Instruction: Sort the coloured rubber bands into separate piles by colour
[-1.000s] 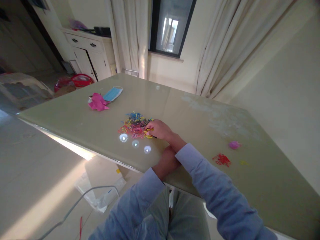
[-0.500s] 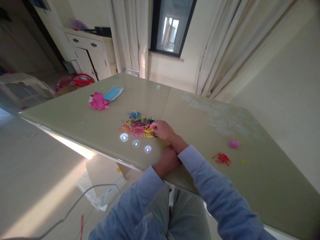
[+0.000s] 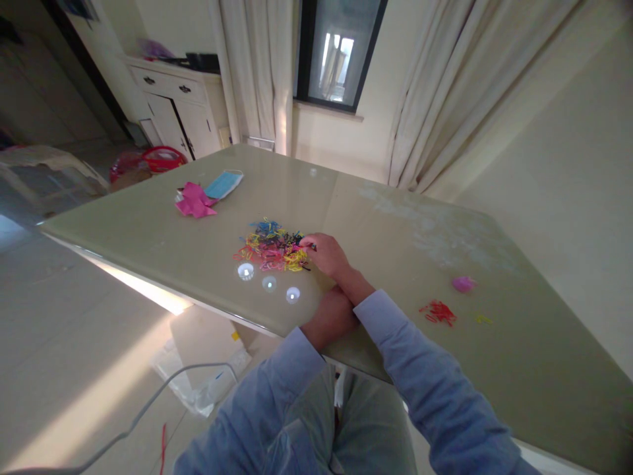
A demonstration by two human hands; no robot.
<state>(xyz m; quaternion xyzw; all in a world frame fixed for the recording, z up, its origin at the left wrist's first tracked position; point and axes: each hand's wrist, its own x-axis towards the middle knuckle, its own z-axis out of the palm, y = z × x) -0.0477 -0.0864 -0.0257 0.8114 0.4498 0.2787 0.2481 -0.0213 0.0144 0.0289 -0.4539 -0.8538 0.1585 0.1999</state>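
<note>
A pile of small rubber bands (image 3: 271, 247) in blue, yellow, black, red and pink lies on the table. At its right edge is my right hand (image 3: 326, 254), thumb and fingers pinched together; what sits between the fingertips is too small to make out. My left hand (image 3: 333, 318) rests near the table's front edge, its forearm crossed under my right wrist, which hides its fingers. Off to the right lies a smaller heap of red rubber bands (image 3: 438, 313). Beside it are a few yellow bands (image 3: 483, 319) and a small pink lump (image 3: 463, 284).
The glossy table (image 3: 198, 264) carries a crumpled pink paper (image 3: 196, 200) and a blue face mask (image 3: 224, 185) at the far left. A grey cable (image 3: 143, 404) and a cardboard piece (image 3: 205, 346) are below the front edge. Curtains and a white cabinet (image 3: 178, 109) stand behind.
My right hand has drawn back slightly up and to the right, uncovering more yellow and black bands at the pile's edge. My left arm stays where it was.
</note>
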